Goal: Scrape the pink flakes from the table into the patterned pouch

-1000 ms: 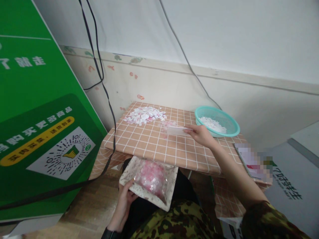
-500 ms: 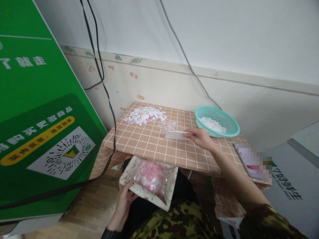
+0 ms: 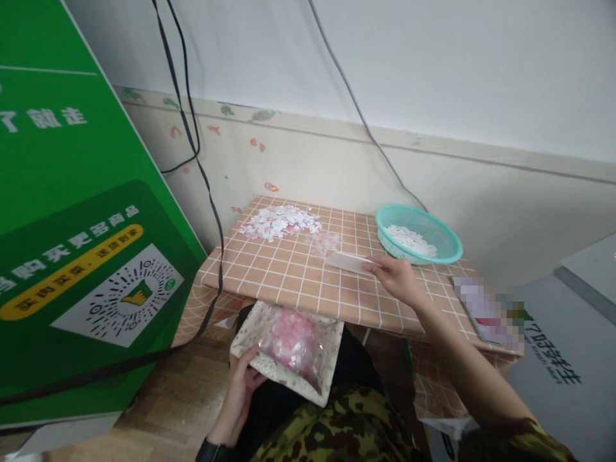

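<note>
My left hand [image 3: 245, 382] grips the lower left rim of a square speckled tray [image 3: 326, 375] below the table's front edge. Glossy pink and clear pieces [image 3: 294, 333] fill the tray's middle; their kind is hard to make out. Over the table, my right hand [image 3: 397, 277] pinches one end of a flat white card [image 3: 350, 262] between thumb and fingers. The card is tilted and points left. Just beyond its far end, a thin patch of pale pink, see-through pieces [image 3: 325, 242] lies on the checked cloth.
A pile of small white and pink pieces [image 3: 279, 222] lies at the back left of the table [image 3: 274, 269]. At the back right stands a teal basket [image 3: 445, 240] holding white pieces [image 3: 410, 240]. A black strap [image 3: 216, 221] hangs at the left, beside a green panel [image 3: 96, 192].
My right hand has moved a little right and toward me with the white card, whose angle has changed. My left hand and the tray have hardly moved.
</note>
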Action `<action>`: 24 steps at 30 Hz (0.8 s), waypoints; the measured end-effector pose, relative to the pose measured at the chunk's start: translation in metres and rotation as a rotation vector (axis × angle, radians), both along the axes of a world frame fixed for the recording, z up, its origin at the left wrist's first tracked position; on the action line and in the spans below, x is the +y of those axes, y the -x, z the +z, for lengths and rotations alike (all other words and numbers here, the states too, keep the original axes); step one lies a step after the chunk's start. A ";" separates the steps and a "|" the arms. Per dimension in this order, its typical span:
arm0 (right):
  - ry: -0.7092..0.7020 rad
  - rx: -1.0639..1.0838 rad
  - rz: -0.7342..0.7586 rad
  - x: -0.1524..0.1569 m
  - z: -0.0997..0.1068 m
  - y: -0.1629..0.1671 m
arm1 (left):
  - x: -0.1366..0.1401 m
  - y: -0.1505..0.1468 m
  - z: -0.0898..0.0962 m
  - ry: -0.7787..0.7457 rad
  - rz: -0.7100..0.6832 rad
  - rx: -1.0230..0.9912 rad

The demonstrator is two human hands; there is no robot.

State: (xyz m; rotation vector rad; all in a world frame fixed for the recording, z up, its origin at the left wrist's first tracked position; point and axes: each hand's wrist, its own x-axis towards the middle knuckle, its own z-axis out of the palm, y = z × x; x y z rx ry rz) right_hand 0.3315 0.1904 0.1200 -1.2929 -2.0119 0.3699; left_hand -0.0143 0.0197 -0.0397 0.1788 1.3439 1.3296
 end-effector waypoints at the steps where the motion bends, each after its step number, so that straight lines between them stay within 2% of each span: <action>1: 0.011 0.026 -0.054 -0.001 0.001 -0.006 | 0.000 0.000 0.001 0.005 0.002 -0.002; 4: 0.117 0.144 -0.139 -0.003 -0.004 -0.021 | 0.000 0.000 0.002 0.012 0.007 -0.007; 7: 0.275 0.311 -0.180 -0.004 -0.016 -0.023 | 0.000 -0.001 0.003 -0.003 0.007 -0.007; 10: 0.438 0.484 -0.184 -0.001 -0.027 -0.007 | 0.000 -0.001 0.003 -0.005 0.010 -0.007; 13: 0.559 0.580 -0.084 0.003 -0.031 0.017 | 0.001 0.001 -0.001 0.008 0.003 -0.013; 18: 0.599 0.384 0.170 -0.004 -0.018 0.050 | 0.001 0.004 -0.011 0.001 -0.016 -0.012; 21: 0.615 0.313 0.312 -0.005 -0.008 0.052 | 0.001 0.005 -0.014 -0.005 -0.009 -0.014; 24: 0.527 0.344 0.235 0.009 -0.001 0.037 | 0.000 0.005 -0.016 0.009 -0.003 -0.009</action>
